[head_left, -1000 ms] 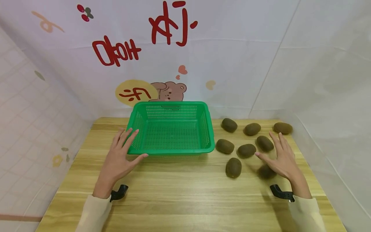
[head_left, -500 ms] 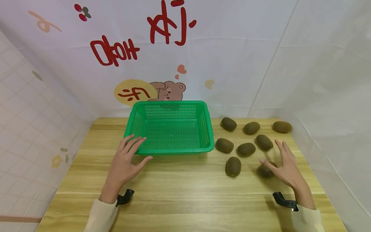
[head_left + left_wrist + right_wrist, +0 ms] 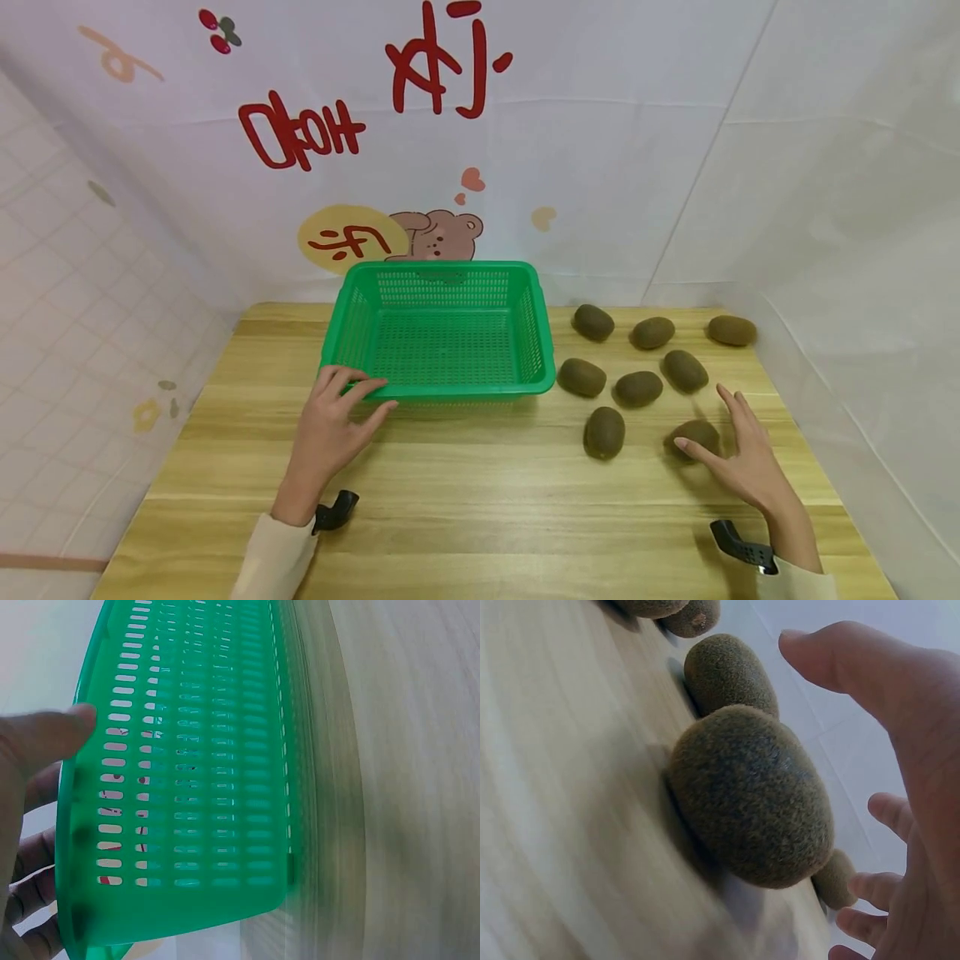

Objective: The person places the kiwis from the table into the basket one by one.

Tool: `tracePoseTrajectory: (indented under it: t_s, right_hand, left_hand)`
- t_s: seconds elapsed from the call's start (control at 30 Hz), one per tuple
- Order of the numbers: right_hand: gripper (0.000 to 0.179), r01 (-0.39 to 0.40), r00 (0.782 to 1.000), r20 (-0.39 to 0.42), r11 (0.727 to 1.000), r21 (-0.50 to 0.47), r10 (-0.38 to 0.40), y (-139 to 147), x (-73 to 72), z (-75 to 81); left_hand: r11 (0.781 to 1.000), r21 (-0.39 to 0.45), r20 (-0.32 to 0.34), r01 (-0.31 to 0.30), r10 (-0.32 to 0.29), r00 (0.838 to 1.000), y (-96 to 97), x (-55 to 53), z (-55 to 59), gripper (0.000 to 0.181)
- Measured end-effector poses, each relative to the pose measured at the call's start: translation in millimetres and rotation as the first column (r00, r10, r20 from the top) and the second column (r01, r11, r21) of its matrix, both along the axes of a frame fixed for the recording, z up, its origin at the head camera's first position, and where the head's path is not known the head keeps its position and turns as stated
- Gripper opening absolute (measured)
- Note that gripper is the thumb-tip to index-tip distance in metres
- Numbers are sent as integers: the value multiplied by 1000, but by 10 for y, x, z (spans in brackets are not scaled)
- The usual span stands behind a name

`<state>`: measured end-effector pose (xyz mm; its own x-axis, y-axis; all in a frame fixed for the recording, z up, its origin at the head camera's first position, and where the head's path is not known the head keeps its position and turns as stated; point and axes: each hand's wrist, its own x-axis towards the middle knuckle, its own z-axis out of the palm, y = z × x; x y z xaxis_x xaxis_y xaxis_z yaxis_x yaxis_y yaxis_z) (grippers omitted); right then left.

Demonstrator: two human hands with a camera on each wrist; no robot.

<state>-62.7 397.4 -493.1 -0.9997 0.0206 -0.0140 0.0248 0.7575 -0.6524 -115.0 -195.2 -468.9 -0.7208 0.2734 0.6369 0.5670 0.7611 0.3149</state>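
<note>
A green plastic basket [image 3: 442,350] with slotted walls stands toward the back of the table. My left hand [image 3: 333,425] is at its front left corner, curled over the rim. In the left wrist view the thumb [image 3: 64,733] lies outside the wall and the fingertips are hidden behind the rim. My right hand [image 3: 753,462] is apart from the nearest kiwi [image 3: 693,442], its fingers spread and holding nothing. That same kiwi [image 3: 750,796] looms large in the right wrist view, below the thumb. Several more kiwis [image 3: 637,389] lie loose between the basket and this hand.
A wood-grain table [image 3: 480,508] carries everything. A white printed cloth [image 3: 585,167] rises behind it, and pale cloth also hangs at both sides. The farthest right kiwi [image 3: 732,331] lies close to the right cloth. A black wrist mount [image 3: 738,547] sits on each wrist.
My left hand has moved right and down onto the basket's front left rim, fingers curling. My right hand has drawn back toward me, beside the nearest kiwi. Basket and kiwis stay put.
</note>
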Motion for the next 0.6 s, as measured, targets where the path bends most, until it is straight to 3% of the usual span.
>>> tracePoseTrajectory:
  t_s: [0.4,0.6]
  right_hand:
    - [117,9,1000,26,1000,-25,-8,-36,77,-99]
    - [111,15,1000,18,1000,13,-15,-41,98,-162]
  left_hand:
    - [1000,16,-76,-18,19,997,43,-59,6,30]
    - [1000,14,-66,-17,18,998,37,-49,38,28]
